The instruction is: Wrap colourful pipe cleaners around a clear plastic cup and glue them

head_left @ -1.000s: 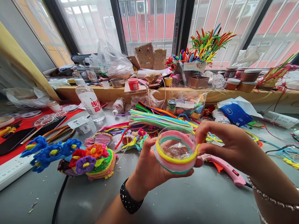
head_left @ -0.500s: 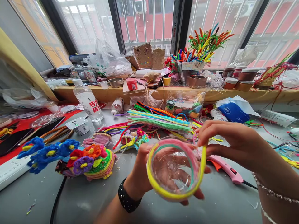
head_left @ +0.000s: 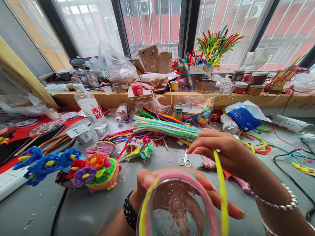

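My left hand (head_left: 145, 180) is wrapped round a clear plastic cup (head_left: 178, 209), its mouth tilted toward me and its lower part cut off by the frame's bottom edge. Pink and mint-green pipe cleaner bands circle the cup, and a yellow pipe cleaner (head_left: 223, 193) runs along its left side and up from the right. That yellow strand's upper end goes into my right hand (head_left: 221, 146), whose fingers are bent closed on it above the cup. Small scissors (head_left: 185, 160) lie just beyond, left of my right fingertips.
A pipe cleaner flower piece (head_left: 91, 170) stands at left. Behind lie a pipe cleaner bundle (head_left: 164, 126) and a small floral piece (head_left: 140, 147). A pink glue gun (head_left: 241, 183) is partly hidden by my right arm. A water bottle (head_left: 91, 106) stands at back left.
The cup has come lower and closer to me, and its mouth has tipped. My right hand has moved slightly up and away from the rim, drawing the yellow strand upright. The scissors now show.
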Demonstrator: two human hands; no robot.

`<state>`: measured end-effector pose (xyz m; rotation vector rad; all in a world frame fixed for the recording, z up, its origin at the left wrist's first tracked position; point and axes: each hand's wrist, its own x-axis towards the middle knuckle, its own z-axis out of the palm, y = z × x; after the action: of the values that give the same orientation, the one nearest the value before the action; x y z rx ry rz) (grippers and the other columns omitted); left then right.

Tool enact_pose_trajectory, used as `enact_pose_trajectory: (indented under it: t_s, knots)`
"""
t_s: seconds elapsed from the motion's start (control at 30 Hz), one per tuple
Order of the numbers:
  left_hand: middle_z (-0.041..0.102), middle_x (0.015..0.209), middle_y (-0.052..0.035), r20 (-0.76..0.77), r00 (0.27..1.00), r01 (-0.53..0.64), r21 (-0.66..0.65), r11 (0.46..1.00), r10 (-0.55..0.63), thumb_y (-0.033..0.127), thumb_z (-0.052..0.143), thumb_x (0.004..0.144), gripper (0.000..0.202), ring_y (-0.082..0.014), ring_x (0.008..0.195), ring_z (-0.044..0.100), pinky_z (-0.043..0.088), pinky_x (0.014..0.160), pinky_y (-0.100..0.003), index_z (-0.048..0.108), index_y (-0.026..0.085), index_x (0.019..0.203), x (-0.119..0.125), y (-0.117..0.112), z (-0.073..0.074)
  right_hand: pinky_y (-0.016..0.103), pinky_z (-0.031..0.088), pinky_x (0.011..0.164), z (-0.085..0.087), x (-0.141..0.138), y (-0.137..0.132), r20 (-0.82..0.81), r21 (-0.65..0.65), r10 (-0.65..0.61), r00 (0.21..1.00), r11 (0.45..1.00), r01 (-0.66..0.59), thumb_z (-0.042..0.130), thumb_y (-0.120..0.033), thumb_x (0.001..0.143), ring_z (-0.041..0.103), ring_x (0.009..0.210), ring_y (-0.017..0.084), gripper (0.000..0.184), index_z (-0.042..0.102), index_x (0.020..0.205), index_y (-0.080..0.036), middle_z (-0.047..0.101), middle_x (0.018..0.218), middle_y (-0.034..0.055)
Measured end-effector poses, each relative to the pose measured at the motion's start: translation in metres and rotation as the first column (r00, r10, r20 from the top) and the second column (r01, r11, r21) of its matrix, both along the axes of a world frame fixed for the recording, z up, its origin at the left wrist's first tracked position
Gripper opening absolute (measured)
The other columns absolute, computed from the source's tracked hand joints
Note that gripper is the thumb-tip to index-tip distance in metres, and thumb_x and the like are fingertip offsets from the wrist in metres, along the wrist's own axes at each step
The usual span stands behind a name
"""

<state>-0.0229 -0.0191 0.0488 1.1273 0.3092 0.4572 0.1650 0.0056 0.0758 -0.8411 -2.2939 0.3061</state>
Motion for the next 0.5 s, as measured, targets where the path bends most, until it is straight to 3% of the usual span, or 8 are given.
enact_pose_trajectory:
  t_s: [0.03,0.07,0.1,0.17,0.23,0.33,0.43,0.5]
  knots:
    - [0.069,0.096,-0.0043,0.167,0.980,0.120,-0.084,0.989,-0.105,0.065,0.028,0.053,0.077,-0.0332,0.085,0.067,0.046,0.056,-0.041,0.072,0.018,0.095,0.000,0.001,-0.003,0.022,0.042,0.064,-0.002,-0.003,0.001,-0.002,0.007,-0.007,1.000,1.000,0.007,0.049,-0.028,0.090,0.055,0.070,0.012,0.024,0.068,0.080,-0.015,0.063,0.073,0.0035]
    - [0.069,0.102,-0.0045,0.289,0.944,0.216,-0.181,0.959,-0.159,0.061,0.045,0.046,0.069,-0.0339,0.089,0.066,0.049,0.061,-0.042,0.071,0.022,0.097,0.000,0.002,-0.005,0.022,0.042,0.064,-0.004,-0.006,0.001,-0.004,0.008,-0.013,1.000,1.000,0.013,0.049,-0.027,0.090,0.054,0.071,0.013,0.025,0.068,0.080,-0.015,0.063,0.074,0.0040]
    - [0.069,0.106,-0.0044,0.338,0.928,0.246,-0.242,0.938,-0.156,0.054,0.054,0.046,0.065,-0.0322,0.090,0.066,0.051,0.067,-0.041,0.070,0.023,0.100,-0.001,0.003,-0.007,0.023,0.042,0.064,-0.005,-0.009,0.002,-0.005,0.007,-0.018,1.000,1.000,0.018,0.048,-0.027,0.091,0.054,0.071,0.013,0.025,0.067,0.080,-0.015,0.062,0.074,0.0043]
    - [0.068,0.108,-0.0064,0.336,0.922,0.297,-0.285,0.912,-0.195,0.049,0.059,0.047,0.063,-0.0317,0.090,0.067,0.052,0.071,-0.041,0.069,0.020,0.102,-0.004,0.003,-0.010,0.024,0.042,0.064,-0.008,-0.012,0.003,-0.003,0.003,-0.031,1.000,1.000,0.031,0.047,-0.028,0.091,0.053,0.071,0.013,0.026,0.067,0.081,-0.015,0.060,0.075,0.0046]
    - [0.069,0.106,-0.0046,0.283,0.951,0.215,-0.312,0.926,-0.125,0.046,0.058,0.052,0.061,-0.0325,0.102,0.062,0.051,0.076,-0.041,0.068,0.019,0.105,-0.005,0.002,-0.010,0.026,0.042,0.065,-0.010,-0.013,0.003,0.006,0.000,-0.046,0.999,0.999,0.046,0.046,-0.028,0.091,0.051,0.072,0.014,0.025,0.066,0.084,-0.015,0.058,0.076,0.0045]
    - [0.071,0.098,-0.0021,0.229,0.970,0.139,-0.274,0.952,-0.076,0.048,0.062,0.053,0.057,-0.0331,0.114,0.054,0.046,0.088,-0.042,0.069,0.018,0.101,-0.005,0.002,-0.008,0.029,0.042,0.068,-0.011,-0.011,0.004,0.031,0.028,-0.083,0.996,0.996,0.082,0.047,-0.027,0.090,0.049,0.075,0.016,0.022,0.066,0.086,-0.017,0.056,0.077,0.0045]
    - [0.069,0.104,-0.0050,0.191,0.974,0.144,-0.114,0.983,-0.121,0.049,0.065,0.055,0.062,-0.0314,0.113,0.054,0.038,0.097,-0.040,0.067,0.016,0.107,-0.009,0.004,-0.003,0.033,0.044,0.075,-0.010,-0.003,0.005,0.067,0.072,-0.126,0.990,0.990,0.121,0.053,-0.028,0.087,0.050,0.084,0.019,0.015,0.064,0.090,-0.018,0.057,0.084,0.0066]
    - [0.064,0.111,-0.0047,0.075,0.997,0.032,0.022,0.999,-0.033,0.049,0.060,0.064,0.058,-0.0312,0.111,0.054,0.037,0.097,-0.040,0.063,0.017,0.112,-0.012,0.006,0.001,0.038,0.044,0.084,-0.008,0.004,0.005,0.092,0.115,-0.163,0.982,0.982,0.152,0.058,-0.027,0.084,0.051,0.095,0.022,0.017,0.061,0.098,-0.019,0.059,0.098,0.0089]
